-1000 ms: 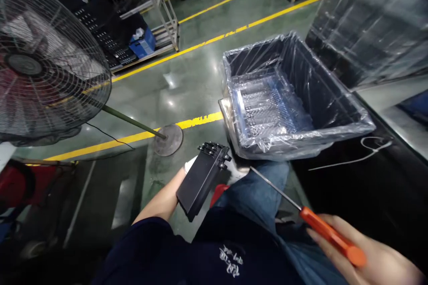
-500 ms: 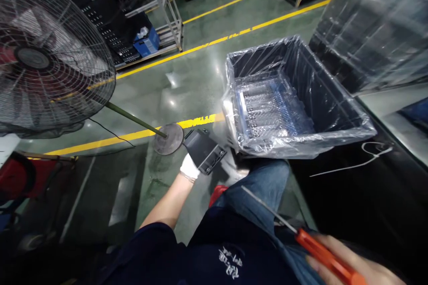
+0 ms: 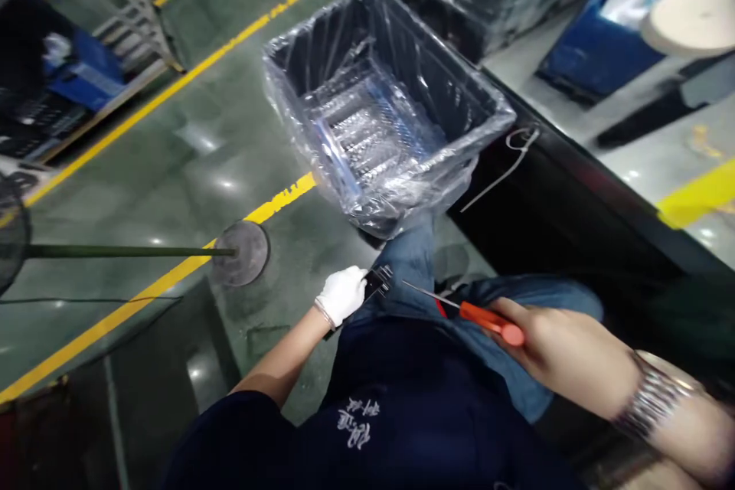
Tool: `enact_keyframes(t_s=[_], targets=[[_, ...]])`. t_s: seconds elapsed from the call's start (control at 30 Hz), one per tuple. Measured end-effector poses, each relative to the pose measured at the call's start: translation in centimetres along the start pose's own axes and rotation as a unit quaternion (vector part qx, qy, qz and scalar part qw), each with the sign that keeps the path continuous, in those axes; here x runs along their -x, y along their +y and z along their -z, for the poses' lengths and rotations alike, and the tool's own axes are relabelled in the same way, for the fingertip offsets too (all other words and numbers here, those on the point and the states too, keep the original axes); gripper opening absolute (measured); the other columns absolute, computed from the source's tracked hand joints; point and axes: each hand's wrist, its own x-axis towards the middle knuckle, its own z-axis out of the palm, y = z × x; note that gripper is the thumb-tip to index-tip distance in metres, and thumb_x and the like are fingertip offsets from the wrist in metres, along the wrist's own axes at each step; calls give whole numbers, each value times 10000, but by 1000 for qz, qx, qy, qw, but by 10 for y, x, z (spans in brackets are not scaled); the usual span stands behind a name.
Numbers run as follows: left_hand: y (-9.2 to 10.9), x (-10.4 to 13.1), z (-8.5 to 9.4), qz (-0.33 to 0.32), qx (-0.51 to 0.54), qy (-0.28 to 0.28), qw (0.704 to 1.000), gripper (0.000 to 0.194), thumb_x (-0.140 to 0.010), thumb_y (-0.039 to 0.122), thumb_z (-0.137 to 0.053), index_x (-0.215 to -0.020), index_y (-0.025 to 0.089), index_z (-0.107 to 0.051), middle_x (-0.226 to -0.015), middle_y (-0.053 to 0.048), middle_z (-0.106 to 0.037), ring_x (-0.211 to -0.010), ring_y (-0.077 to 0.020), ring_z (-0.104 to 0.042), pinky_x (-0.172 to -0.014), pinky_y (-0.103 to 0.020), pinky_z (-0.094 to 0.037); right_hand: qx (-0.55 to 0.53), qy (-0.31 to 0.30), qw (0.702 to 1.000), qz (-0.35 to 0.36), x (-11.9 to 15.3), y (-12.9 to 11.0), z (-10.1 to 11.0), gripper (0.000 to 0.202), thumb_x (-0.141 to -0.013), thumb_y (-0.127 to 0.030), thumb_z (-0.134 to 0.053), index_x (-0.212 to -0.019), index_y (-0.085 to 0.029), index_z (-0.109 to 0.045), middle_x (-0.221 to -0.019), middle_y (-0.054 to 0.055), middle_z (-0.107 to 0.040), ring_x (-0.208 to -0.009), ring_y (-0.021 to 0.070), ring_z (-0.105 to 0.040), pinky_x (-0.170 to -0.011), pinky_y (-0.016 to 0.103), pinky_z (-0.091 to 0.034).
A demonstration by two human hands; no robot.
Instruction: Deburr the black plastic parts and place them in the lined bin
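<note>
My left hand (image 3: 343, 295), in a white glove, is closed on a black plastic part (image 3: 379, 280) above my left thigh; the glove and arm hide much of the part. In my bare right hand (image 3: 537, 333) is a screwdriver (image 3: 485, 319) with an orange handle. Its thin metal shaft points left, the tip a short way right of the black part and apart from it. Beyond my knees stands a dark bin (image 3: 459, 80) lined with clear plastic, with clear-wrapped, blue-edged items lying at its bottom.
A round fan base (image 3: 241, 253) with a green pole stands on the floor at left. A cart with a blue box (image 3: 86, 76) is at upper left. A cream round stool top (image 3: 692, 19) is at upper right. A white tie (image 3: 505, 174) lies right of the bin.
The view has swung right and down. The black part has turned edge-on and sits closer to my leg. My right hand has come further into view, bringing the screwdriver tip nearer the part.
</note>
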Motion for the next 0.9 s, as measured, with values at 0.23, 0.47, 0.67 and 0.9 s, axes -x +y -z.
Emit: enact_keyframes(t_s=[0.23, 0.47, 0.67, 0.9], targets=[[-3, -6, -7, -25, -54, -59, 996, 381, -1026, 238, -397, -1293, 166, -660, -1176, -102, -719, -1062, -279, -695, -911, -378, -532, -6, -62, 996, -57, -39, -11, -10, 241, -995, -297, -535, -1166, -161, -639, -826, 50, -726, -761, 206, -724, -655, 312, -514], [1, -5, -3, -4, -72, -76, 995, 415, -1034, 242, -371, -1354, 155, -621, -1213, -106, -707, -1104, -274, -681, -947, -352, -503, -30, -83, 995, -55, -60, -14, -17, 321, -1011, -418, -584, -1195, -158, -628, -993, 39, -698, -856, 171, -688, -817, 385, -577], [2, -4, -5, 11, -56, -72, 996, 409, -1040, 263, -370, -1332, 175, -643, -1213, -107, -711, -1120, -271, -677, -956, -347, -489, -40, -89, 994, -53, -65, -10, -18, 306, -1007, -405, -590, -1179, -156, -633, -988, 40, -699, -857, 175, -687, -824, 395, -573], [-12, -15, -1, 11, 15, -44, 999, 399, -1033, 319, -388, -1097, 136, -737, -1087, -153, -744, -1029, -316, -704, -894, -398, -508, -109, -31, 992, 59, -30, 9, 7, 68, -867, -288, -675, -863, -226, -704, -668, -18, -678, -635, 167, -681, -581, 258, -451]])
